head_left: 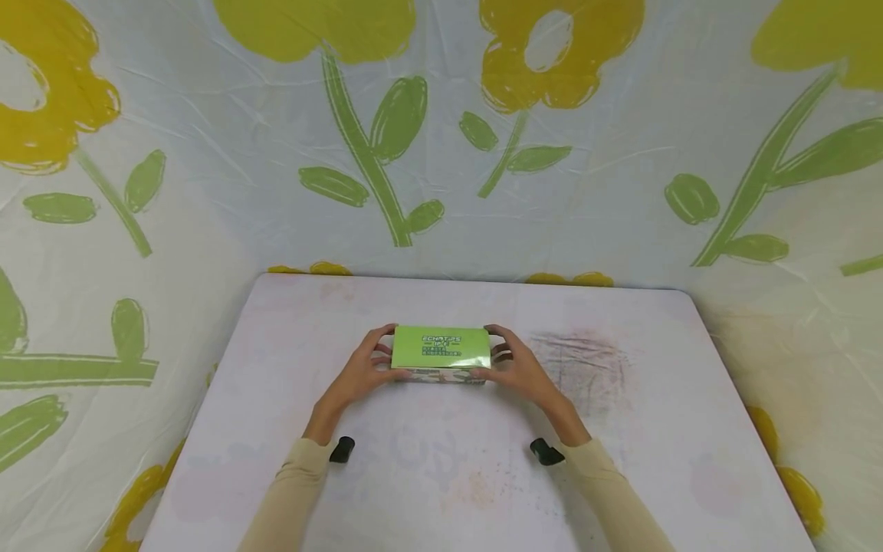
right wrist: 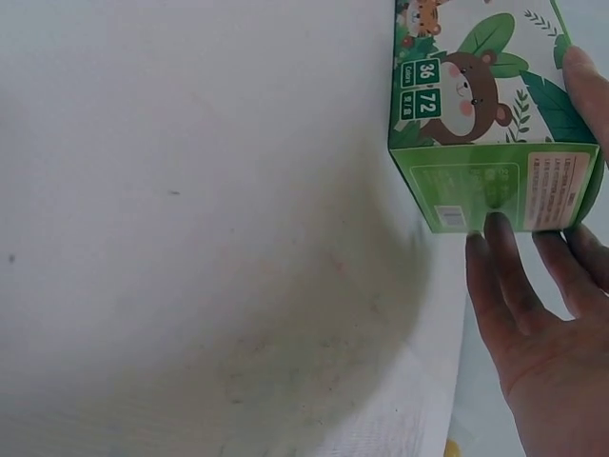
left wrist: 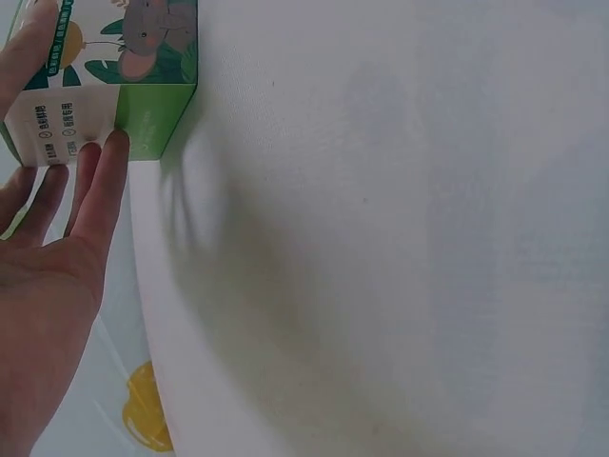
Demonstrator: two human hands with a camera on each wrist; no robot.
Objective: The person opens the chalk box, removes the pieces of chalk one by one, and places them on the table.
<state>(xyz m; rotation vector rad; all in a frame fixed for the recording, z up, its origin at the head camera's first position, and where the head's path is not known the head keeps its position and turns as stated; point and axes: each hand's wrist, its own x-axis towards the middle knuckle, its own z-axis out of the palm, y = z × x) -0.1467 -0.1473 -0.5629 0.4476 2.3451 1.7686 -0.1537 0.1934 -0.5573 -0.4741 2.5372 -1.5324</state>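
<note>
A green cardboard box (head_left: 441,346) printed with cartoon animals is between both hands on the table. My left hand (head_left: 363,368) grips its left end, thumb at the front edge and fingers spread on the end. From the opposite side my right hand (head_left: 519,368) grips the right end the same way. In the left wrist view, the left fingers (left wrist: 100,190) touch a white and green end panel. The right wrist view shows a bear, "36" and "72 Colors" on the box front (right wrist: 466,86), with the right fingertips (right wrist: 497,227) against the green end panel. The box's contents are hidden.
The white table (head_left: 428,475) has rounded corners and a dark smudged patch (head_left: 582,368) right of the box. A flower-printed white sheet (head_left: 241,153) hangs behind and along the sides. Black straps (head_left: 341,450) sit at both wrists.
</note>
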